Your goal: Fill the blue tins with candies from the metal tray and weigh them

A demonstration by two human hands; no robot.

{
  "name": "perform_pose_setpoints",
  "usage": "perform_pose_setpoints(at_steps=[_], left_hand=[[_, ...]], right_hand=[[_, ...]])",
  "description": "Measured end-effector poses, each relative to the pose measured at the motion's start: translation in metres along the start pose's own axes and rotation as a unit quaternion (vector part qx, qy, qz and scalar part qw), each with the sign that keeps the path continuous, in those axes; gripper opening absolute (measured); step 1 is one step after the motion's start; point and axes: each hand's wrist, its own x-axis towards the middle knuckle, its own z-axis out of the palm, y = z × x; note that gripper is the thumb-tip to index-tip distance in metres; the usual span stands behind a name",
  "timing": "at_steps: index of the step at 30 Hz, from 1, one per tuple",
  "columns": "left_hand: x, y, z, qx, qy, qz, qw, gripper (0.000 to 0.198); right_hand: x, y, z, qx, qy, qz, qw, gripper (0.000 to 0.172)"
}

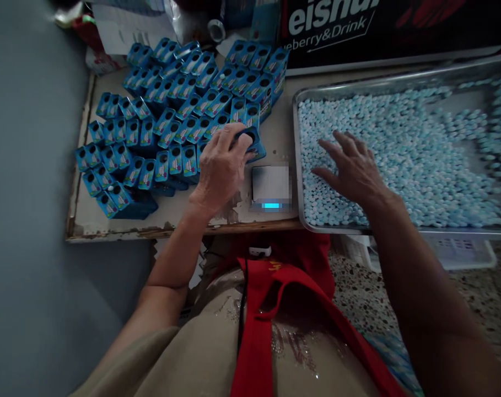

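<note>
The left hand (222, 165) grips a blue box (257, 149) at the frame's centre; keep its hole clear of fingertips; the right hand (353, 172), open and spread, is over pale blue pieces (424, 165) at right; gather gently, within the tray (299, 157).

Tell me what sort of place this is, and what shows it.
Probably a small packing workspace, perhaps for sweets: many small blue boxes on a worn table, a metal tray of loose pale-blue and white pieces beside them, and what looks like a scale.
</note>
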Motion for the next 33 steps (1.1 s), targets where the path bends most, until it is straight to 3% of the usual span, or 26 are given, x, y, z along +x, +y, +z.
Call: perform_pose_setpoints(at_steps=[3,6,10,15,18,20,22,24,26,29,31,33], left_hand=[[0.0,-0.002,-0.007,0.016,0.023,0.034,0.999,0.013],[-0.004,-0.005,-0.011,0.009,0.032,0.048,0.998,0.015],[-0.009,-0.007,-0.008,-0.024,0.026,0.062,0.997,0.018],[-0.009,0.002,0.004,-0.044,-0.002,0.102,0.994,0.02],[-0.006,0.01,0.012,-0.056,-0.015,0.129,0.99,0.019],[-0.004,0.015,0.018,-0.064,-0.025,0.141,0.988,0.02],[-0.001,0.019,0.023,-0.072,-0.036,0.151,0.985,0.02],[0.001,0.022,0.028,-0.081,-0.043,0.16,0.983,0.021],[0.003,0.024,0.033,-0.095,-0.05,0.171,0.979,0.022],[0.003,0.025,0.04,-0.12,-0.057,0.179,0.975,0.023],[0.001,0.023,0.042,-0.146,-0.052,0.173,0.973,0.029],[-0.001,0.019,0.039,-0.171,-0.036,0.162,0.971,0.043]], right_hand=[[-0.002,0.002,0.006,0.007,-0.04,-0.045,0.998,0.077],[-0.001,0.002,0.011,-0.01,-0.044,-0.075,0.996,0.066],[0.006,-0.003,0.016,-0.083,-0.024,-0.057,0.995,0.052],[0.014,-0.01,0.016,-0.089,-0.057,-0.065,0.992,0.033],[0.016,-0.012,0.013,-0.035,-0.07,-0.002,0.997,0.023],[0.019,-0.009,0.011,0.078,-0.025,0.081,0.993,0.019],[0.023,-0.001,0.007,0.255,0.047,0.157,0.953,0.029],[0.025,0.01,0.001,0.423,0.084,0.193,0.882,0.039],[0.025,0.021,-0.007,0.56,0.065,0.203,0.8,0.041],[0.019,0.029,-0.018,0.71,0.026,0.226,0.667,0.024],[0.014,0.027,-0.022,0.742,0.011,0.259,0.618,0.012],[0.01,0.02,-0.024,0.747,-0.015,0.279,0.604,0.008]])
